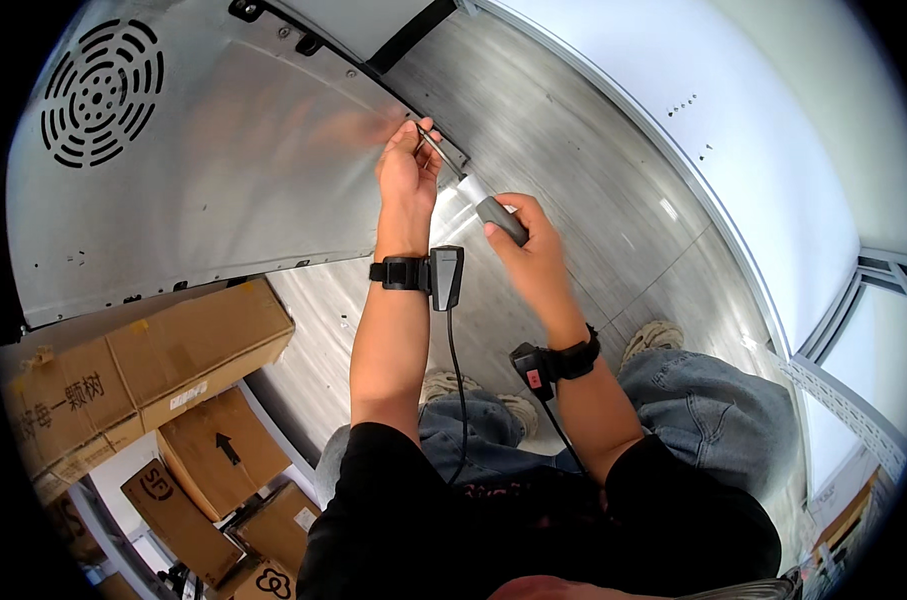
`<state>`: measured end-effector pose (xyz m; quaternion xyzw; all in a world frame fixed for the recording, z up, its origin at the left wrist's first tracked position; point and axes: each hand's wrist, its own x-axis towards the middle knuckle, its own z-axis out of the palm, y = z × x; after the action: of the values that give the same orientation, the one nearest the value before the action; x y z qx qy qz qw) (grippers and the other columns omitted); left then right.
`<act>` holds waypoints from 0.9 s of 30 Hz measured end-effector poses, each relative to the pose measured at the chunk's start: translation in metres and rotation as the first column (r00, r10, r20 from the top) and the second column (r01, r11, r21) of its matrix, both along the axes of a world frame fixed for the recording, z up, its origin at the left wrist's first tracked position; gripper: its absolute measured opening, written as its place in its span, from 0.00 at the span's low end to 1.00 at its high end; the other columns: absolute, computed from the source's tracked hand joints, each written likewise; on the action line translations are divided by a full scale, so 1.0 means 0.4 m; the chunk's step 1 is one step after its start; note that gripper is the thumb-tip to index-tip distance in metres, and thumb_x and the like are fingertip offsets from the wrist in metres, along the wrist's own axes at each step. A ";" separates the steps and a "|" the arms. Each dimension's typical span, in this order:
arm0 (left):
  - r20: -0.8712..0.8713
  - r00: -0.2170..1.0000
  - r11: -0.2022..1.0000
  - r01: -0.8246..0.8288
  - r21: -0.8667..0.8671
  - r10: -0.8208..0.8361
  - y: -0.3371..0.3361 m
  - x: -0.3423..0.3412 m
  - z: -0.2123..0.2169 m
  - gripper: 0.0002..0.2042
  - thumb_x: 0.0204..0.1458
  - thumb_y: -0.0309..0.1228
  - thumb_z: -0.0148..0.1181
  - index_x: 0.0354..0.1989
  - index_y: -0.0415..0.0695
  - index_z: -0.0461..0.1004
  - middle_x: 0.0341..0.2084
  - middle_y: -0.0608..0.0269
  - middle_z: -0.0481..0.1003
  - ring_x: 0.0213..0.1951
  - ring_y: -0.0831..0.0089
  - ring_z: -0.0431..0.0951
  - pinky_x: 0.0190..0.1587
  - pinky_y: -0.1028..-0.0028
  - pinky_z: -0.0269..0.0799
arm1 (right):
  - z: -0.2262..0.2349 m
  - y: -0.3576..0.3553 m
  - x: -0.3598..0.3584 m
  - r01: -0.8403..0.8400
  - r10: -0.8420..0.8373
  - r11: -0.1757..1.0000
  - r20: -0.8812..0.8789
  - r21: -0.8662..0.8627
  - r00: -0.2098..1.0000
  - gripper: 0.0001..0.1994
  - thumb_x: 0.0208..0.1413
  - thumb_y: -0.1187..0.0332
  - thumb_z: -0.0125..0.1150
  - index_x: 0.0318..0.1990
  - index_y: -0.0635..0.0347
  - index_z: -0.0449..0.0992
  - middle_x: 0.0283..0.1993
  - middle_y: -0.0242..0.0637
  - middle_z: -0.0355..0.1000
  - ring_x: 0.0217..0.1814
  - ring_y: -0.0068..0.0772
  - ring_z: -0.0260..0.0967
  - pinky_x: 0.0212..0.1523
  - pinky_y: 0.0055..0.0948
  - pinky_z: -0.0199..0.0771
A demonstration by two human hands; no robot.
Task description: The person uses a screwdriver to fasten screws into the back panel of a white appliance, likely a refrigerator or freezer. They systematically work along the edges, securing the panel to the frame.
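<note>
My right hand (528, 245) is closed round the grey and white handle of a screwdriver (500, 217). Its thin metal shaft slants up and left toward the edge of a large silver metal panel (263, 150). At the shaft's tip, my left hand (409, 165) has its fingers pinched together against the panel edge. What those fingertips hold is too small and covered to make out. Near them, a few screws and black fittings sit along the panel's upper border, and a round slotted vent (103, 93) is cut into its far left.
Cardboard boxes (163, 370) are stacked at lower left, some on a shelf. A white surface (713, 130) with several small screws (683, 104) curves along the right. Grey wood-look floor (613, 200) lies between. Cables hang from black devices strapped to both my wrists (445, 278).
</note>
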<state>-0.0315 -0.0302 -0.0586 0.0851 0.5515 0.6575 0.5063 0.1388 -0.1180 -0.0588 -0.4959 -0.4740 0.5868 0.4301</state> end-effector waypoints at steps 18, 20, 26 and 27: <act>0.098 0.993 0.998 -0.062 0.017 0.060 0.022 0.010 0.008 0.07 0.57 0.30 0.51 0.40 0.42 0.69 0.33 0.60 0.76 0.30 0.77 0.74 0.29 0.81 0.68 | 0.011 0.008 -0.022 0.065 -0.066 0.996 0.018 0.062 0.998 0.15 0.49 0.70 0.60 0.45 0.62 0.69 0.30 0.41 0.72 0.28 0.32 0.69 0.30 0.29 0.68; 0.101 0.994 0.999 -0.045 0.003 0.045 0.022 0.008 0.005 0.06 0.57 0.32 0.50 0.40 0.45 0.69 0.34 0.64 0.76 0.31 0.77 0.74 0.31 0.78 0.68 | 0.010 0.009 -0.021 0.062 -0.065 0.996 0.043 0.069 0.997 0.15 0.49 0.70 0.60 0.45 0.61 0.69 0.30 0.43 0.72 0.29 0.35 0.70 0.31 0.30 0.68; 0.132 0.991 0.999 0.002 0.054 -0.010 0.012 0.000 0.001 0.06 0.59 0.30 0.47 0.40 0.42 0.68 0.36 0.62 0.76 0.34 0.73 0.75 0.35 0.75 0.71 | 0.017 0.013 -0.026 0.078 -0.130 0.957 0.168 0.280 0.977 0.15 0.48 0.70 0.60 0.45 0.60 0.70 0.35 0.45 0.71 0.32 0.40 0.70 0.32 0.31 0.69; 0.126 0.992 0.998 0.020 0.067 -0.028 0.007 0.006 0.003 0.07 0.59 0.29 0.46 0.40 0.41 0.67 0.36 0.61 0.76 0.34 0.72 0.75 0.36 0.74 0.71 | 0.020 0.015 -0.022 0.076 -0.136 0.951 0.185 0.300 0.973 0.15 0.48 0.70 0.60 0.45 0.60 0.70 0.35 0.45 0.71 0.33 0.40 0.70 0.33 0.31 0.69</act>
<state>-0.0293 -0.0274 -0.0573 0.0665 0.4954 0.6732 0.5450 0.1300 -0.1119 -0.0508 -0.5093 -0.5691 0.4331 0.4787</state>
